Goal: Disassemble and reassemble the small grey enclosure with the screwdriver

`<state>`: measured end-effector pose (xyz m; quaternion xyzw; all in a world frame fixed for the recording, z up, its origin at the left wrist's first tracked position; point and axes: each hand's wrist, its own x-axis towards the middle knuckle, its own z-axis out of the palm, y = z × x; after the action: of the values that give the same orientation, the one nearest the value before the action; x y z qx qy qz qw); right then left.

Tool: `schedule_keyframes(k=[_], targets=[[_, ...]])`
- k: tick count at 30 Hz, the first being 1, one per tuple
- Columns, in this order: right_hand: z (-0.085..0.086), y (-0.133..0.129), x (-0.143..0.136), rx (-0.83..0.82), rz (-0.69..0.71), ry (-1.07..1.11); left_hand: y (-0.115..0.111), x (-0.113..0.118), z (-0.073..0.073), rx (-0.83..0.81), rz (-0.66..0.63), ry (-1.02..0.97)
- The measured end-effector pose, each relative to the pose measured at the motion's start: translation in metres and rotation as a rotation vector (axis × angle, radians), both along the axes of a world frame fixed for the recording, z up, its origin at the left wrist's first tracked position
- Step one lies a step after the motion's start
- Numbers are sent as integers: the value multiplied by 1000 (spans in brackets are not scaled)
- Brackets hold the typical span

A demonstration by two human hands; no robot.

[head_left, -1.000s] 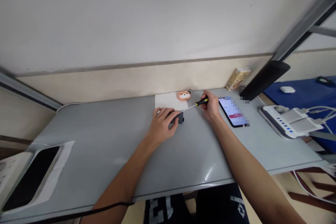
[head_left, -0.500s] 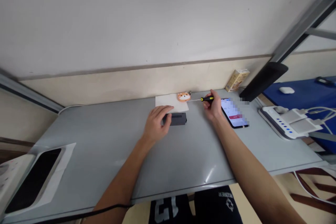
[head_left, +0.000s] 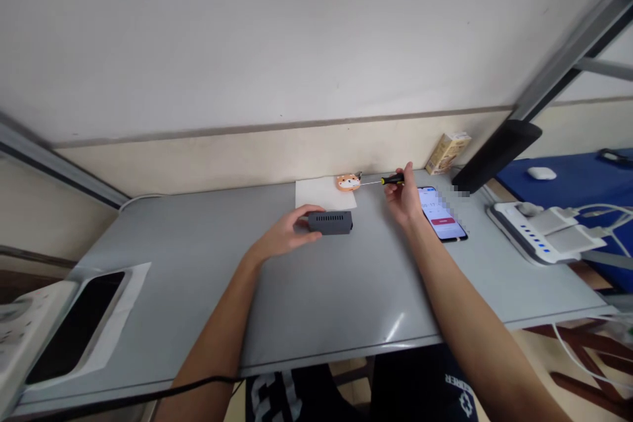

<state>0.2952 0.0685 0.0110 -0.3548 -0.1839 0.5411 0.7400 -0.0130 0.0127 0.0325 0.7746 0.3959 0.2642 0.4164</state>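
My left hand has its thumb and fingers around the left end of a dark grey box with a row of slots, which rests on the grey desk. In my right hand is a screwdriver with a black and yellow handle. Its thin metal shaft points left, and the tip appears just in front of an orange and white animal-faced case; whether they touch I cannot tell. That case lies over the back part of a white sheet of paper, behind the box.
Beside my right wrist lies a lit phone. Farther right are a small carton, a black slanted cylinder and a power strip with plugs. A dark-screened phone sits at the front left, and a black cable crosses my left forearm.
My left hand has gone from lying over the box's left part to gripping its left end. My right hand has risen slightly with the screwdriver. The view has shifted a little.
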Motion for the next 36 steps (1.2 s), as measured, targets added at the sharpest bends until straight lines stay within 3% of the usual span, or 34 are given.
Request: schedule_keyframes(k=[6, 10, 14, 18, 22, 30, 36], targets=[[13, -6, 2, 76, 4, -76, 6, 8, -17, -34, 108, -105], [31, -23, -9, 116, -172, -342, 10, 12, -30, -101, 168, -186], [40, -53, -31, 256, -320, -634, 8, 17, -34, -33, 221, -65], [32, -81, -49, 366, -235, -902, 2, 23, -31, 63, 228, 41], [18, -91, -57, 426, -167, -1059, 1, 27, -30, 140, 182, 59], [-2, -89, -61, 483, -177, -1096, 4, 27, -32, 251, 179, 142], [3, -92, -63, 459, -212, -996, 3, 26, -29, 272, 179, 154]])
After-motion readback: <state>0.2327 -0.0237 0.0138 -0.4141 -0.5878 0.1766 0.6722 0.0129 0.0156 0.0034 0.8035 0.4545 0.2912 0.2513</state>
